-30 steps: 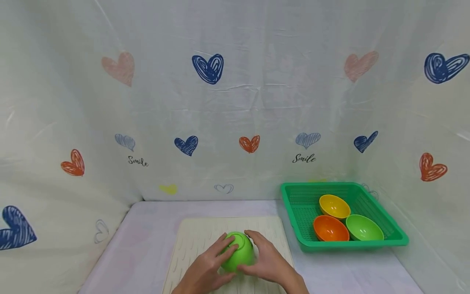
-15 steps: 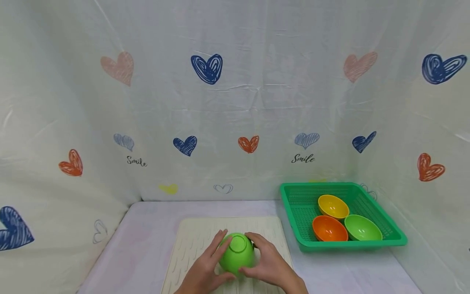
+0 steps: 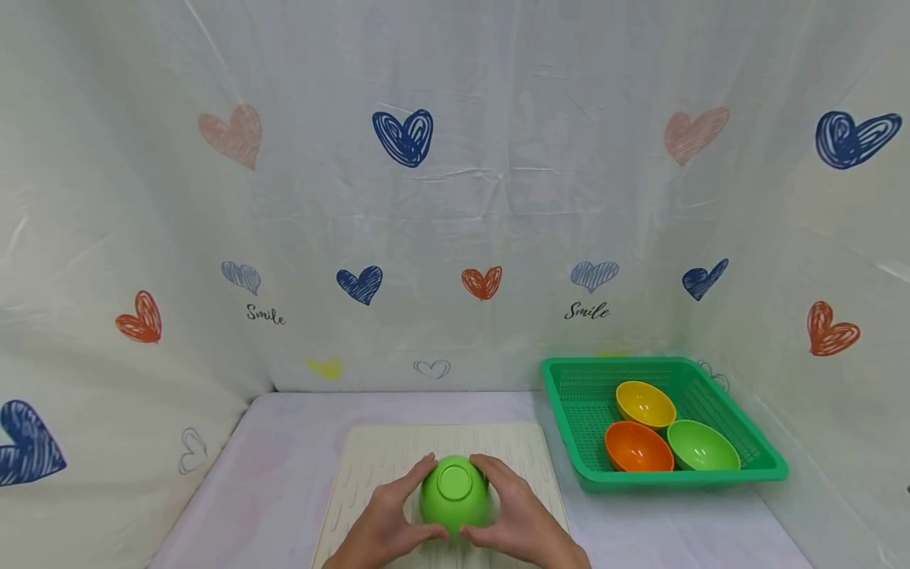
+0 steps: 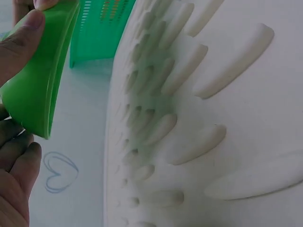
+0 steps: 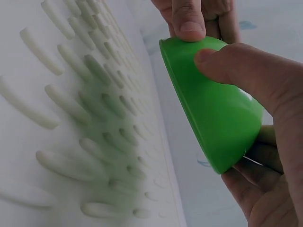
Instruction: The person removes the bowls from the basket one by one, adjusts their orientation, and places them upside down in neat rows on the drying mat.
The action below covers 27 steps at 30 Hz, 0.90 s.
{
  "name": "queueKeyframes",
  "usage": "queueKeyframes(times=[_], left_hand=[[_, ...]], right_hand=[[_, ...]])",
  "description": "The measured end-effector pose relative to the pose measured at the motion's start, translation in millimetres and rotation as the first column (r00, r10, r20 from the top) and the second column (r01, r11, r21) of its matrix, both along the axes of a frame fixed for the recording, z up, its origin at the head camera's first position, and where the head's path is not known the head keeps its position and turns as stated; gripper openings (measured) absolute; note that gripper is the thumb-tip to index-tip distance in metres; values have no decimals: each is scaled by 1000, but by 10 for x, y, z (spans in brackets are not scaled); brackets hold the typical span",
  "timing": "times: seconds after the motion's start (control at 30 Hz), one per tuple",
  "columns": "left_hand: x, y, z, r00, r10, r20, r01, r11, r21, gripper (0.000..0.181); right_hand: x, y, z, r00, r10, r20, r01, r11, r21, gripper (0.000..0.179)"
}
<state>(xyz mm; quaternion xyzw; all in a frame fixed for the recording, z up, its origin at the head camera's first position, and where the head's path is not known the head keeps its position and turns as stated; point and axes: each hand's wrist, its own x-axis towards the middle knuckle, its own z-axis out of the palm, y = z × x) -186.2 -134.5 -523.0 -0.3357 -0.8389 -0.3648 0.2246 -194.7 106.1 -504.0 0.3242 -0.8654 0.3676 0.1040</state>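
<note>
A light green bowl [image 3: 455,514] is held upside down, its round foot ring facing up, over the cream ridged mat [image 3: 373,458] in the head view. From the left my left hand [image 3: 387,518] grips its side, thumb near the front. My right hand [image 3: 522,514] grips the opposite side in the same manner. Both wrist views show a gap between the rim of the bowl [image 4: 40,71] and the mat's raised ridges [image 4: 182,71]. Thumbs press the outer wall of the bowl [image 5: 213,113], while fingers support it on the far side. The bowl's inside is hidden.
At the right stands a green plastic basket [image 3: 590,479] with an orange bowl [image 3: 638,447], a yellow bowl [image 3: 645,405] and another green bowl [image 3: 704,446]. A pale cloth [image 3: 284,442] covers the table. White curtains [image 3: 455,197] with printed hearts enclose the back and sides.
The green bowl has shifted slightly left and tipped so its foot ring shows fully. My left hand's fingers have moved from over the bowl's base to its side.
</note>
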Motion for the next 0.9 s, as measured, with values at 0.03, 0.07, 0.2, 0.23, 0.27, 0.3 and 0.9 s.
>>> queueKeyframes(times=[0.03, 0.07, 0.2, 0.23, 0.27, 0.3, 0.9], left_hand=[[4, -2, -3, 1000, -8, 15, 8, 1000, -6, 95], [9, -4, -5, 999, -13, 31, 14, 1000, -8, 93], [14, -54, -44, 997, 14, 75, -12, 1000, -21, 90], [11, -74, -55, 995, 32, 97, -30, 999, -23, 90], [9, -97, -70, 991, 51, 125, -49, 999, -25, 89], [6, -127, -89, 986, 69, 154, -67, 998, -22, 89], [-245, -767, -159, 863, 320, 392, -294, 947, -126, 92]], right_hand=[[0, -6, -6, 1000, 3, 2, -4, 1000, 5, 88], [-2, -14, -14, 1000, 8, 4, -8, 1000, 9, 88], [-27, -76, -71, 1000, 23, 11, -24, 999, 27, 88], [-40, -102, -89, 1000, 26, 14, -27, 999, 31, 88], [-56, -133, -106, 999, 30, 21, -30, 999, 34, 88], [-74, -167, -124, 999, 34, 26, -35, 999, 39, 88], [-599, -884, -353, 981, 144, 130, -163, 975, 151, 84]])
